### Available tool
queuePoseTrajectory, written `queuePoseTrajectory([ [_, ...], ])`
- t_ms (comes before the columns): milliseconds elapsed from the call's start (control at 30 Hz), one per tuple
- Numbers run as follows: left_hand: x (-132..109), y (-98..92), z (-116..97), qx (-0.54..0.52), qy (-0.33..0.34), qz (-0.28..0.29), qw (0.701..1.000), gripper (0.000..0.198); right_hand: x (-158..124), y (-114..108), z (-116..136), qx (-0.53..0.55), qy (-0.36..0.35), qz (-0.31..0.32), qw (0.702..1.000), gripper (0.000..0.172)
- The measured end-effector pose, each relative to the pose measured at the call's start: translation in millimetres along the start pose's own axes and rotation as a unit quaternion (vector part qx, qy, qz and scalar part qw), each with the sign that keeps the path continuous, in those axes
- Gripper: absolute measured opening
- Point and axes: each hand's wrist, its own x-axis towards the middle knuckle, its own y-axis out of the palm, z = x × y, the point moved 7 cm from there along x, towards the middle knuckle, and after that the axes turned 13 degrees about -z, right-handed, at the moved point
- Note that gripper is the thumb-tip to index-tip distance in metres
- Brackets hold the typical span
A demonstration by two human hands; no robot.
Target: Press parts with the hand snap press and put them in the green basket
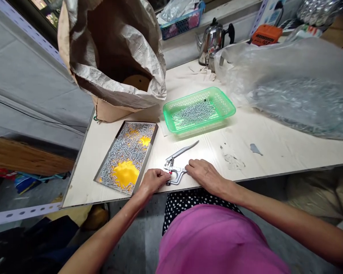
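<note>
A pair of snap-fastener pliers (176, 176) lies near the table's front edge, its grey upper lever (185, 150) raised away from the lower handle. My right hand (204, 173) is closed around the lower handle, with the lever standing free above it. At the jaw, by a small red part, my left hand (154, 180) has thumb and fingertips pinched together; whatever they hold is too small to make out. Left of the pliers is a shallow tray (144, 167) with a yellow bottom, full of small silvery metal pins. Behind them, a green plastic basket (200, 129) holds more such pins.
A large open paper sack (114, 95) stands at the back left. A clear plastic bag (303, 91) of shiny pieces covers the right side. At the back are a steel kettle (213, 42), an orange box (265, 35) and a blue basket (183, 24).
</note>
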Motion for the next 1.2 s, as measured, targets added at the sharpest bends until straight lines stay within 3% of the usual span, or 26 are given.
queuePoseTrajectory([
  [267, 11, 5.6, 6, 0.026, -0.031, 0.033, 0.999, 0.039, 1, -7, -1, 0.022, 0.018, 0.027, 0.999, 0.017],
  [367, 15, 8.1, 7, 0.030, -0.035, 0.074, 0.996, 0.043, 1, -5, -1, 0.023, 0.028, 0.045, 0.998, 0.016],
  [600, 8, 11.8, 3, 0.032, -0.110, 0.147, 0.982, 0.048, 1, -8, -7, 0.065, 0.018, 0.012, 0.998, 0.012],
  [633, 6, 12.6, 4, 0.035, -0.119, 0.153, 0.981, 0.048, 3, -11, -11, 0.065, 0.015, -0.004, 0.998, 0.021],
  [767, -2, 14.5, 8, 0.034, -0.126, 0.154, 0.979, 0.047, 14, -17, -32, 0.027, -0.001, -0.042, 0.999, 0.090],
  [833, -5, 14.0, 9, 0.028, -0.122, 0.145, 0.981, 0.046, 19, -14, -36, 0.013, -0.022, -0.022, 0.999, 0.099],
  [1000, -7, 12.9, 11, 0.015, -0.128, 0.130, 0.983, 0.044, 23, -14, -33, -0.011, -0.033, 0.006, 0.999, 0.091],
  [1200, -10, 10.2, 9, 0.049, -0.105, 0.127, 0.985, 0.042, 17, -21, -22, -0.012, -0.033, 0.012, 0.999, 0.065],
])
